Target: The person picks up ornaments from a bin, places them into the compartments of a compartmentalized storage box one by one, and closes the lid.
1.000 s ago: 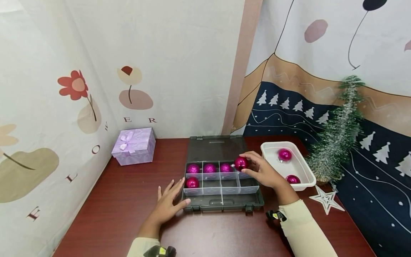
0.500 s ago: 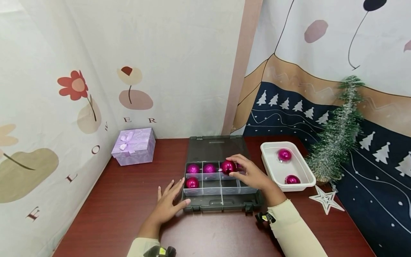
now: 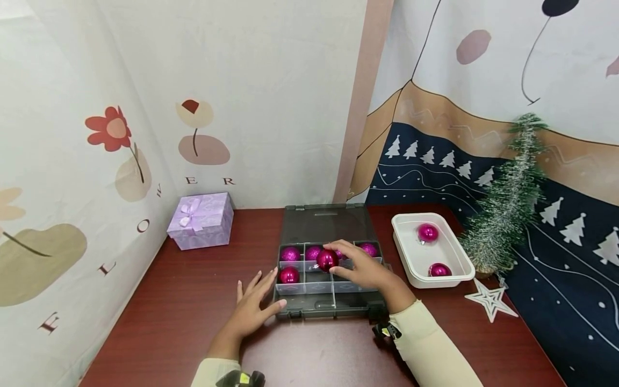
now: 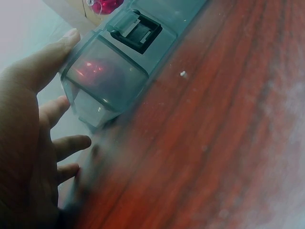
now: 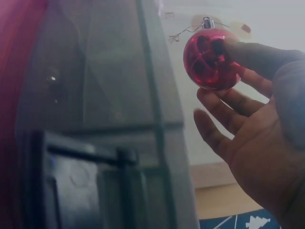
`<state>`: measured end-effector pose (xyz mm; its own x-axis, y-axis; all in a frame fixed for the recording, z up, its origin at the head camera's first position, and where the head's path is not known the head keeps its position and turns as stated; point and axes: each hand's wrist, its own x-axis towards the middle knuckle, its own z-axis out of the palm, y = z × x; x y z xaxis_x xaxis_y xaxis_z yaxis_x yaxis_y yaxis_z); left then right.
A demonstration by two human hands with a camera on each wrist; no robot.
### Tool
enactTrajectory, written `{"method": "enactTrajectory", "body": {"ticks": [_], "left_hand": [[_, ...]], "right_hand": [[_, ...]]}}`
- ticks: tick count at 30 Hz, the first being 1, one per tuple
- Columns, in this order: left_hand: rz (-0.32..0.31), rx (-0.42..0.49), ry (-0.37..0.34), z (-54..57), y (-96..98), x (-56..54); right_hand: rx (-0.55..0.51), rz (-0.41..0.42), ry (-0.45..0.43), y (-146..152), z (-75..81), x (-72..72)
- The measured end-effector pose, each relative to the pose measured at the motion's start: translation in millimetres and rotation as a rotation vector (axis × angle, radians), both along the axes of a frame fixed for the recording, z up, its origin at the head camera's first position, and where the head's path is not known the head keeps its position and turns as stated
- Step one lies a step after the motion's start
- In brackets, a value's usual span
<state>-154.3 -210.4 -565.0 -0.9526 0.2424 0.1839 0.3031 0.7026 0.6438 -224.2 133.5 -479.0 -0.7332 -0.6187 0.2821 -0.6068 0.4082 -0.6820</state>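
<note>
A shiny magenta Christmas bauble (image 3: 327, 260) is pinched between the thumb and fingers of my right hand (image 3: 360, 267), over the middle of a dark clear organizer box (image 3: 309, 312). Its silver cap and wire hook show in the right wrist view, where the bauble (image 5: 212, 59) hangs above the box wall. Glittery baubles (image 3: 290, 253) fill the back row of compartments, one partly behind my fingers. A shiny bauble (image 3: 289, 275) sits in the second row's left compartment. My left hand (image 3: 253, 307) has its fingers spread, thumb and fingertips against the box's left side.
Right of the box stands a white tray (image 3: 411, 269) with two shiny baubles (image 3: 427, 233). Beyond it are a small tinsel tree (image 3: 508, 209) and a white star (image 3: 490, 300). A purple gift box (image 3: 200, 220) sits back left. The organizer's lid (image 3: 329, 224) lies folded back.
My right hand has carried the bauble leftward and slightly nearer across the box, uncovering the glittery bauble in the back right compartment. My left hand has stayed in place.
</note>
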Motion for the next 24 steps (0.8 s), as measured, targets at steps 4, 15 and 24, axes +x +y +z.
{"method": "enactTrajectory", "body": {"ticks": [4,15,24], "left_hand": [[-0.001,0.001,-0.003,0.3,0.3,0.0],[0.001,-0.003,-0.009,0.5,-0.1,-0.5],[-0.001,-0.001,-0.021,1.3,0.1,-0.7]], "right_hand": [[0.050,-0.036,-0.008,-5.3,-0.1,1.1],[0.110,-0.061,-0.053,-17.1,-1.8,2.6],[0.158,-0.056,-0.057,-24.0,-6.0,4.0]]}}
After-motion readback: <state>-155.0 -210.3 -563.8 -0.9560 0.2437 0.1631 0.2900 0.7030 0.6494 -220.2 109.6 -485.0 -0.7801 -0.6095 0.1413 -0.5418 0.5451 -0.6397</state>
